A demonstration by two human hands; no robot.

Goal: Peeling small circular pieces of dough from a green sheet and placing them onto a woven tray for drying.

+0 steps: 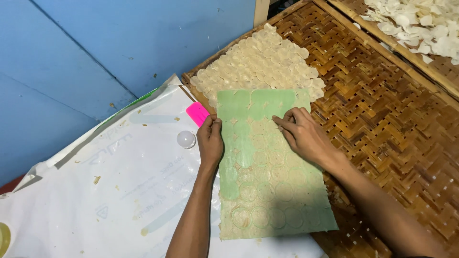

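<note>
A pale green sheet (267, 191) lies face down on a woven bamboo tray (382, 119), with round imprints showing through it. Beyond its far edge, a patch of thin pale round wafers (260, 62) lies in overlapping rows on the tray. My left hand (210, 141) rests at the sheet's left edge, thumb and fingers pinching it. My right hand (303, 134) presses flat on the sheet's upper middle, fingers spread.
A white plastic sheet (119, 191) covers the surface at left. A pink flat scraper (197, 113) and a small clear round lid (186, 139) lie on it next to my left hand. Another bamboo tray with loose white wafers (420, 24) is at top right. Blue wall behind.
</note>
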